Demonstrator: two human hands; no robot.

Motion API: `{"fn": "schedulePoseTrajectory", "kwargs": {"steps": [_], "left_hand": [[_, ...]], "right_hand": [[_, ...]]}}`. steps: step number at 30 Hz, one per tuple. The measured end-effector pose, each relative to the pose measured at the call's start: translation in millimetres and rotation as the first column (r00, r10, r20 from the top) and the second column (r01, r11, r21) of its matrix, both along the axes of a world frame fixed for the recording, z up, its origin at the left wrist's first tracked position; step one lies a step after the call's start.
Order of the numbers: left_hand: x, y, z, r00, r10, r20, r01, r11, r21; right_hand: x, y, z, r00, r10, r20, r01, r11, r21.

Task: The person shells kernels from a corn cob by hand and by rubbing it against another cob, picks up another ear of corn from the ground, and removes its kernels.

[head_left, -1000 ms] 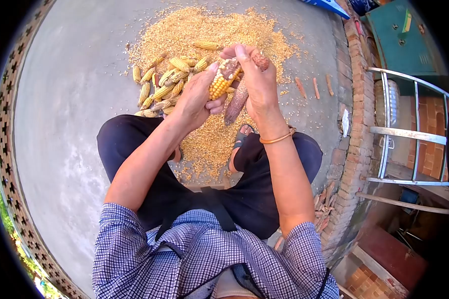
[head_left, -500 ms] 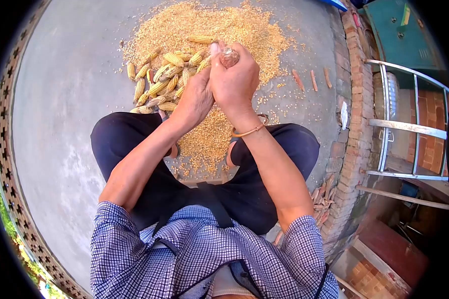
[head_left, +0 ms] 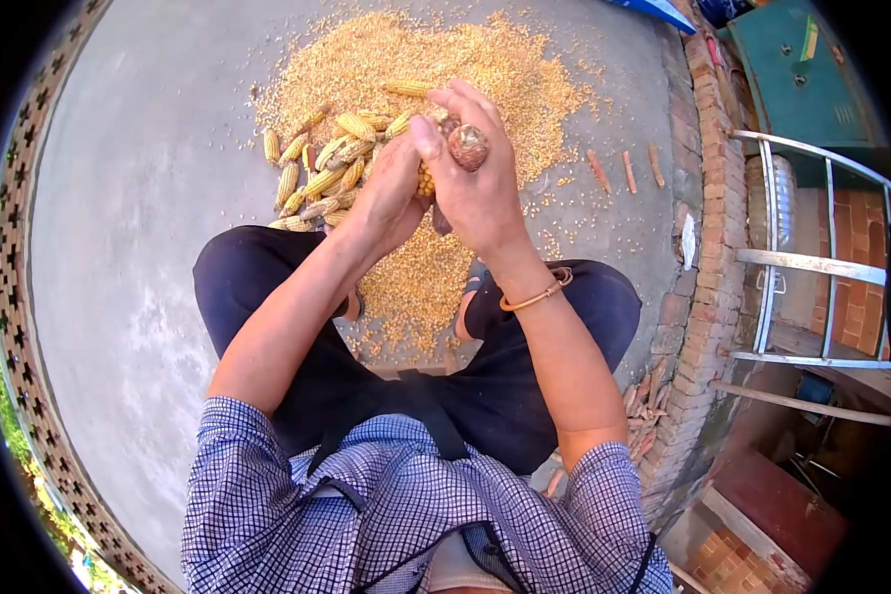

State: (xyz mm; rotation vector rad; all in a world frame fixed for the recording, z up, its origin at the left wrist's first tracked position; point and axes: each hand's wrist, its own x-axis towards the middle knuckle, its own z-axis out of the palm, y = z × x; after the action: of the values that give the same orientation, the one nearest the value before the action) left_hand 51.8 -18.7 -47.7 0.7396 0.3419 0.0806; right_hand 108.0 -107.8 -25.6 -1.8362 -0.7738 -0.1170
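My right hand [head_left: 480, 193] is curled around a reddish corncob [head_left: 468, 148] whose round end sticks out between thumb and fingers. Pressed against it from the left, my left hand [head_left: 391, 188] is closed on an ear of corn [head_left: 426, 182]. Only a strip of that ear's yellow kernels shows between the palms; the rest is hidden. Just beyond the left hand lies a pile of corn ears [head_left: 324, 183], mostly with kernels on. Loose corn kernels [head_left: 416, 287] cover the ground under both hands and between my feet.
A wide heap of kernels [head_left: 366, 59] spreads beyond the ears. Several bare cobs lie to the right, including one cob [head_left: 599, 171], with more stripped cobs [head_left: 645, 406] by the brick edging [head_left: 703, 297]. A metal rail [head_left: 812, 255] stands farther right.
The right hand's fingers have loosened and stretched upward, and both hands have shifted slightly. Yellow kernels now show between the palms, where the hands hid them before.
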Motion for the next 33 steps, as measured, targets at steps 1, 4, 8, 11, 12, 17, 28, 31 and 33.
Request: {"fn": "schedulePoseTrajectory", "kwargs": {"steps": [1,4,8,11,12,17,28,31,33], "left_hand": [[-0.9,-2.8,4.6,1.0,0.011,-0.026,-0.013,0.999,-0.053],[-12.5,-8.9,-0.4,0.998,0.015,-0.059,-0.019,0.998,-0.059],[-9.5,-4.1,-9.5,1.0,-0.019,0.011,0.015,0.944,0.331],[-9.7,-1.2,-15.1,0.999,-0.017,0.037,0.008,0.975,0.221],[-10.3,-0.4,-16.0,0.999,-0.018,0.042,0.01,0.983,0.185],[-2.4,9.3,-10.6,0.994,0.047,-0.099,-0.051,0.998,-0.035],[-10.1,2.5,-1.5,0.996,0.086,-0.033,-0.089,0.989,-0.122],[-10.8,2.0,-6.5,0.999,0.032,-0.035,-0.033,0.999,-0.02],[-9.5,2.1,-7.8,0.999,0.027,-0.038,-0.023,0.996,0.088]], "right_hand": [[-3.7,3.5,0.5,0.991,-0.052,0.121,0.061,0.995,-0.074],[-16.5,10.5,-3.1,0.993,-0.111,0.031,0.113,0.993,-0.039],[-7.8,16.2,-10.9,0.956,-0.291,-0.039,0.288,0.955,-0.069],[-1.8,24.4,-7.8,0.912,-0.369,-0.178,0.34,0.924,-0.174],[2.3,25.5,-15.2,0.918,-0.311,-0.247,0.294,0.95,-0.102],[24.9,24.0,-17.4,0.837,0.041,-0.545,0.141,0.947,0.287],[-11.4,19.5,-4.5,0.982,-0.089,0.169,0.129,0.962,-0.241],[-6.6,17.5,-8.3,0.984,-0.174,0.024,0.175,0.954,-0.245],[1.3,18.0,-10.9,0.962,-0.255,-0.095,0.228,0.946,-0.228]]}}
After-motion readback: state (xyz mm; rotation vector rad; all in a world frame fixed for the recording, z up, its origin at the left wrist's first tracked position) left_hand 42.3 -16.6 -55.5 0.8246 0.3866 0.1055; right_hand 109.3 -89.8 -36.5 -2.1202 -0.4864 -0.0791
